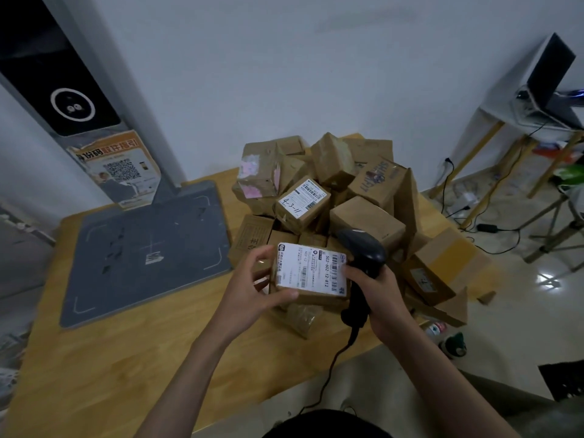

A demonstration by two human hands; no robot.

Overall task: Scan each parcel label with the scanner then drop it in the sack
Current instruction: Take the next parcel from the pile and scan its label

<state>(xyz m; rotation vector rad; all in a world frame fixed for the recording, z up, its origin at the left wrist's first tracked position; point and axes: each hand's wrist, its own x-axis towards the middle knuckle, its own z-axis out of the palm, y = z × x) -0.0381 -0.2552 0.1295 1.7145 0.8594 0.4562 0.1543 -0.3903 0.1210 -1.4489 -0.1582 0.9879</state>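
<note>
Grey and scuffed, a flat scanning pad [148,248] lies at the left of my wooden surface [104,368], below a kiosk post [72,99] carrying a QR poster [121,170]. My left hand [252,289] grips the small cardboard parcel [311,273] by its left edge, white label [313,268] facing up, in front of the heap of cardboard boxes [347,191]. My right hand [379,295] clasps the black corded barcode scanner [363,260], its head just beside the parcel's right edge.
</note>
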